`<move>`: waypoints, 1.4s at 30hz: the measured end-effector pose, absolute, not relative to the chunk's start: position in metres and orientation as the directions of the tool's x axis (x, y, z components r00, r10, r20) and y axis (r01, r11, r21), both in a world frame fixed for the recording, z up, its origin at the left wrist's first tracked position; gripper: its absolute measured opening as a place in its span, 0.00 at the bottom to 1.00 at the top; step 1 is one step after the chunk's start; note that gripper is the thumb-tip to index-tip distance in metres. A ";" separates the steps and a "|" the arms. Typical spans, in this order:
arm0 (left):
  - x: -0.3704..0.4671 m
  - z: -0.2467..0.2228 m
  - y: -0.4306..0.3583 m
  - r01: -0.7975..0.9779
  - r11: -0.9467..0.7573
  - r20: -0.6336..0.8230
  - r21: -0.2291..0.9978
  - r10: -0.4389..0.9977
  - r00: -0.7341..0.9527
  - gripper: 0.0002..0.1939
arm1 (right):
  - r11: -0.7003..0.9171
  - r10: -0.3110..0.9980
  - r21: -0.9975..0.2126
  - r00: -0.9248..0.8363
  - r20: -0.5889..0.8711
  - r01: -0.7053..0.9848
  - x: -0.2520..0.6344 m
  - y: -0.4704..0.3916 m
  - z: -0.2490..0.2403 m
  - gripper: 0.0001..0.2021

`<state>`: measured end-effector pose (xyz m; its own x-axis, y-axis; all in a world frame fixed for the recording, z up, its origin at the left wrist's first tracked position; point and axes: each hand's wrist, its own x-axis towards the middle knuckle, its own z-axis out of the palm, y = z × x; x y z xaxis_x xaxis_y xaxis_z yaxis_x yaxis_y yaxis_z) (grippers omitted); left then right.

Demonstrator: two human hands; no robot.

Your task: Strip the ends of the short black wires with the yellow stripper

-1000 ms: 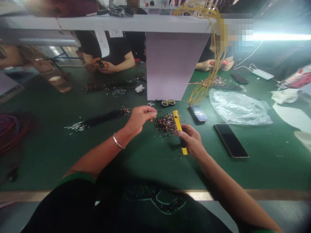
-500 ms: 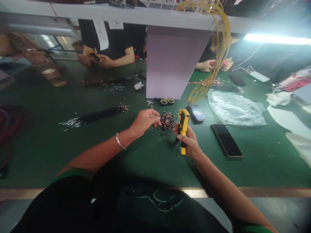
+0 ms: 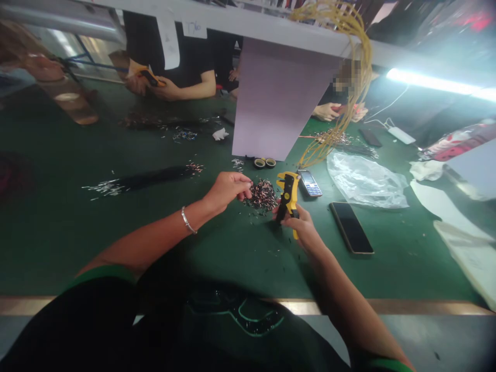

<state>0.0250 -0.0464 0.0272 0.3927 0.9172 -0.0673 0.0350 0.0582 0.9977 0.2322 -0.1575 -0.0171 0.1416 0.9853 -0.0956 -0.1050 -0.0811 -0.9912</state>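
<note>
My right hand [image 3: 302, 226] is wrapped around a yellow and black wire stripper [image 3: 288, 194]. The tool stands upright, its jaws at the top pointing left. Just left of it, a heap of short dark wire offcuts with coppery bits [image 3: 262, 195] lies on the green tabletop. At the heap's left edge is my left hand [image 3: 230, 192], thumb and fingertips pinched together. Whatever lies between those fingertips is too small to make out. Further left rests a bundle of black wires [image 3: 151, 179] with pale ends on one side and coppery ends on the other.
A black smartphone [image 3: 351, 227], a keypad phone [image 3: 309, 183] and a clear plastic bag [image 3: 364, 181] lie to the right. Two small rings [image 3: 264, 163] sit below a hanging pale panel [image 3: 279, 98]. Yellow cables [image 3: 362, 67] droop from the shelf. Co-workers' hands [image 3: 166, 89] work across the table.
The wire stripper has turned, so its jaws and side show more. My left hand stays pinched beside the offcuts, which look slightly more spread. The whole view has shifted and tilted a little.
</note>
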 end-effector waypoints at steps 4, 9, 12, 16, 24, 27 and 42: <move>0.026 0.029 -0.050 0.043 0.076 -0.087 0.996 0.905 0.416 0.02 | -0.009 0.991 -0.981 0.130 -0.035 -0.193 0.225 -0.161 -0.016 0.26; 0.030 0.032 -0.061 0.079 0.077 -0.105 0.994 0.873 0.477 0.04 | 0.055 0.998 -0.983 0.049 0.048 -0.172 0.216 -0.165 -0.021 0.27; 0.032 0.031 -0.066 0.077 0.090 -0.116 0.993 0.862 0.494 0.05 | 0.033 0.999 -0.982 0.013 0.032 -0.186 0.213 -0.165 -0.028 0.26; 0.033 0.029 -0.069 0.074 0.126 -0.146 0.989 0.839 0.523 0.07 | -0.027 0.999 -0.980 0.011 -0.030 -0.198 0.211 -0.164 -0.035 0.27; 0.036 0.030 -0.076 0.078 0.195 -0.204 0.978 0.796 0.570 0.08 | -0.066 0.998 -0.980 -0.021 -0.063 -0.186 0.208 -0.165 -0.031 0.25; 0.037 0.031 -0.079 0.079 0.196 -0.205 0.977 0.783 0.588 0.09 | -0.063 0.998 -0.988 0.000 -0.064 -0.140 0.205 -0.166 -0.034 0.22; 0.027 0.037 -0.076 0.144 0.026 -0.122 0.989 0.698 0.706 0.07 | 0.365 0.890 -0.701 -0.007 0.457 0.613 0.204 -0.172 -0.029 0.23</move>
<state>0.0269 -0.0765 0.0370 0.7060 0.6977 -0.1216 0.1443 0.0264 0.9892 0.2042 -0.1721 -0.0286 -0.0066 0.8896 0.4567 0.6128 0.3645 -0.7011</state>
